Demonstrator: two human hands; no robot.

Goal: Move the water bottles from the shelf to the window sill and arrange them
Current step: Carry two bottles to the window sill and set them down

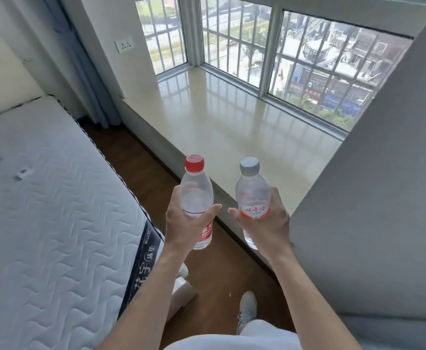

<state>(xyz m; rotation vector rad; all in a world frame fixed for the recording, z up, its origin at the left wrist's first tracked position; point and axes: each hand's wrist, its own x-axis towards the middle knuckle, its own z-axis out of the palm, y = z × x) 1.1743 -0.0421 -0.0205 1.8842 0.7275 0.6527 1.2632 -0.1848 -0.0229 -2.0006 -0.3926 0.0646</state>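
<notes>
Left hand clasps an upright red-capped water bottle; right hand clasps an upright grey-capped water bottle. Both bottles are held side by side, apart, at the near edge of the bare window sill, between mattress and grey wall panel

The grey-capped bottle reads 娃哈哈, the red-capped bottle shows a partial "NONGFU", the mattress 床垫.
</notes>
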